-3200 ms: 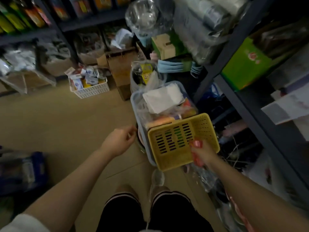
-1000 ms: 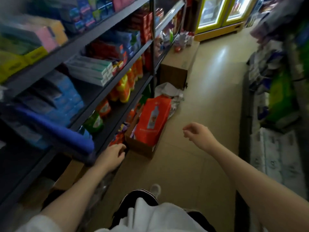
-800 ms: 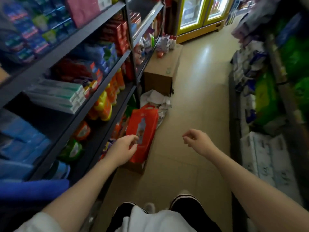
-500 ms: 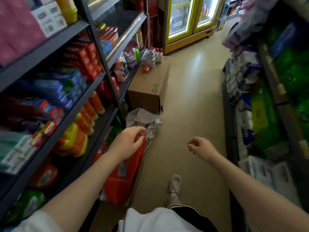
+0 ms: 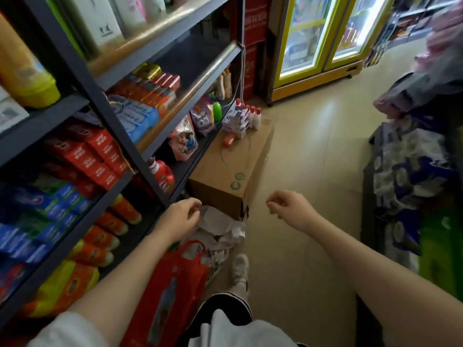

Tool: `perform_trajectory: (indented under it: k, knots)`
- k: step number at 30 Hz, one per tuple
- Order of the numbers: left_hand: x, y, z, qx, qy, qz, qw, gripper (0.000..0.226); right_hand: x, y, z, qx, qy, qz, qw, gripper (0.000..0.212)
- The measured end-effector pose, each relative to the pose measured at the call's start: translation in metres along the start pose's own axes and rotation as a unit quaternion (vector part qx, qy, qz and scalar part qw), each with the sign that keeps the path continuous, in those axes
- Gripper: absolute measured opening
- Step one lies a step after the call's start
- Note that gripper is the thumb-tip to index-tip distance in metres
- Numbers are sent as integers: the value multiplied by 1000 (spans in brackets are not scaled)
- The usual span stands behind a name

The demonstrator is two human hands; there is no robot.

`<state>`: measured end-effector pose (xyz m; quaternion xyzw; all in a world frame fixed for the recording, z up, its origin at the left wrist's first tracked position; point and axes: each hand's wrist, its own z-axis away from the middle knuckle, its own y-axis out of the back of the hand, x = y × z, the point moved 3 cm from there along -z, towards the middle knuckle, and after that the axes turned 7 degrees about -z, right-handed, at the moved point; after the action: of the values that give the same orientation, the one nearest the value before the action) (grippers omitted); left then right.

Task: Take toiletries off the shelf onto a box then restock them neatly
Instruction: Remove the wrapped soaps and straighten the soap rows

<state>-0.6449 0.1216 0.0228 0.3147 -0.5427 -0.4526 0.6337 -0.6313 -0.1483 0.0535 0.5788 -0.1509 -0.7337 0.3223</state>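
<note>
A dark metal shelf unit (image 5: 120, 136) runs down the left, stocked with red and blue toothpaste boxes, orange bottles and pouches. A brown cardboard box (image 5: 233, 169) stands on the floor beside it. On its far end sit several small red-capped white bottles (image 5: 251, 116) and purple-white packs (image 5: 234, 123), with one orange item lying loose (image 5: 228, 140). My left hand (image 5: 179, 221) hangs loosely curled and holds nothing, just short of the box's near end. My right hand (image 5: 290, 209) hangs loosely curled in the aisle, holding nothing.
Crumpled grey paper (image 5: 220, 229) and a red bag (image 5: 172, 284) lie on the floor before the box. Stacked packs (image 5: 411, 176) line the right side. A yellow-framed glass fridge (image 5: 318, 38) stands at the aisle's end. Beige floor (image 5: 305, 151) runs between.
I have turned from the yellow basket and walked up the aisle. The cardboard box has come much nearer. The red item my right hand held is gone; both hands hold nothing.
</note>
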Motion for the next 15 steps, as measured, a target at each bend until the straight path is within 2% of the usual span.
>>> perform_trajectory:
  k: [7,10,15]
  knots:
    - [-13,45,-144,20,47,41,998,23,-41,44,-163,-22,37,8,999,13]
    - [-10,73,-193,56,69,100,991,21,-53,54,-224,-48,56,28,997,7]
    - [3,114,-246,122,54,178,975,21,-64,55,-311,-87,57,57,993,5]
